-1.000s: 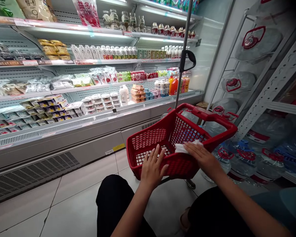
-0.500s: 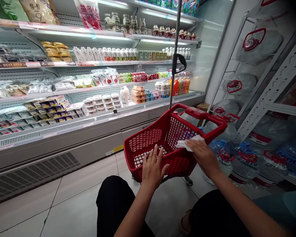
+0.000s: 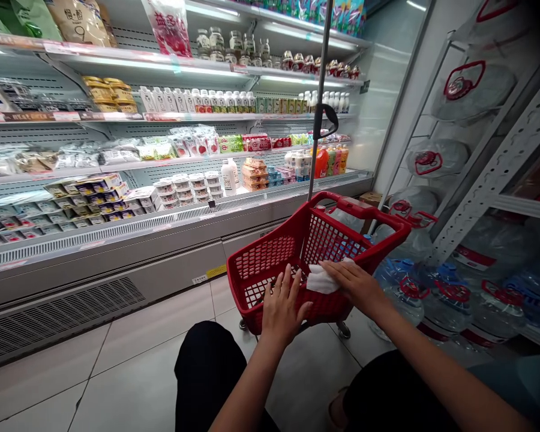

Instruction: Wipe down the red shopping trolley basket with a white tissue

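Note:
A small red shopping cart point(image 3: 261, 259) stands on the floor in front of me, its basket walls and bottom a lattice of holes. On its near rim rests my left hand point(image 3: 282, 306), fingers spread and nothing in it. My right hand point(image 3: 353, 285) presses a white cloth point(image 3: 321, 281) against the same rim, further right. Part of the cloth lies hidden under the fingers. From the cart rises a grey pole with a black loop grip point(image 3: 327, 121).
Behind the cart runs an open refrigerated case point(image 3: 175, 264) with shelves of yogurt, bottles and packets. On the right, large water bottles point(image 3: 407, 300) with red handles stand beside a white perforated rack post point(image 3: 490, 159). My knee point(image 3: 209, 366) is close to the cart.
My right hand has slid the cloth left and toward me along the cart's near rim, closer to my left hand. My left hand stays on the rim.

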`<state>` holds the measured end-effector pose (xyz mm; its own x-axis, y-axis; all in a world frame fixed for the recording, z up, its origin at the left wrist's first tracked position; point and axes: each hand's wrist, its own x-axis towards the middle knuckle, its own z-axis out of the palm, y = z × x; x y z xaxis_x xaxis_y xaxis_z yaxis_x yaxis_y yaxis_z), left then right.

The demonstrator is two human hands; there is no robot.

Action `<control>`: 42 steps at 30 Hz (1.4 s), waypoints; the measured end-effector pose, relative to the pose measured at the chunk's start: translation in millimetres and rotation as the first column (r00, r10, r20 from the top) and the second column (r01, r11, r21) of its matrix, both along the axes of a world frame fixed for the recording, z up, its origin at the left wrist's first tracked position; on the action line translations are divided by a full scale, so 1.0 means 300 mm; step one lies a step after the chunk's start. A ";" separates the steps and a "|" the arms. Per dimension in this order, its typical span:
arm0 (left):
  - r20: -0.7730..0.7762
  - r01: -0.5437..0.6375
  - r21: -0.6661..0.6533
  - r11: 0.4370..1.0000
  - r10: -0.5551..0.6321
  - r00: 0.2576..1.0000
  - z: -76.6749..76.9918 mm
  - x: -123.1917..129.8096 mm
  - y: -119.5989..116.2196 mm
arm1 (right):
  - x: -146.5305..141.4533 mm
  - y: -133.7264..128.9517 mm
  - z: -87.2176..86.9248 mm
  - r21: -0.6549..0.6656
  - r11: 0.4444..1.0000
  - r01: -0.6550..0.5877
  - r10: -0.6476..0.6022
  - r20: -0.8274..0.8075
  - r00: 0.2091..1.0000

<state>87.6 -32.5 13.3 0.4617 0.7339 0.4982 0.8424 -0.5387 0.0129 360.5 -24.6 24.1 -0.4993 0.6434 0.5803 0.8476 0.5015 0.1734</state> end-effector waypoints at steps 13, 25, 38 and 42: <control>-0.002 -0.009 -0.015 1.000 0.008 1.000 -0.003 0.003 0.009 | 0.145 -0.007 0.082 -0.213 0.977 0.016 -0.132 -0.544 0.829; -0.005 -0.019 -0.011 1.000 0.019 1.000 -0.001 -0.007 0.009 | 0.232 0.039 0.145 0.032 0.966 0.258 -0.232 -0.335 0.913; -0.035 -0.017 0.006 1.000 0.017 0.999 -0.001 0.006 -0.001 | 0.206 0.012 0.043 0.065 0.986 0.152 -0.158 0.113 0.981; -0.044 0.002 0.010 1.000 -0.001 0.999 -0.003 0.023 -0.010 | 0.244 0.042 0.037 0.088 0.984 0.157 -0.166 0.113 0.980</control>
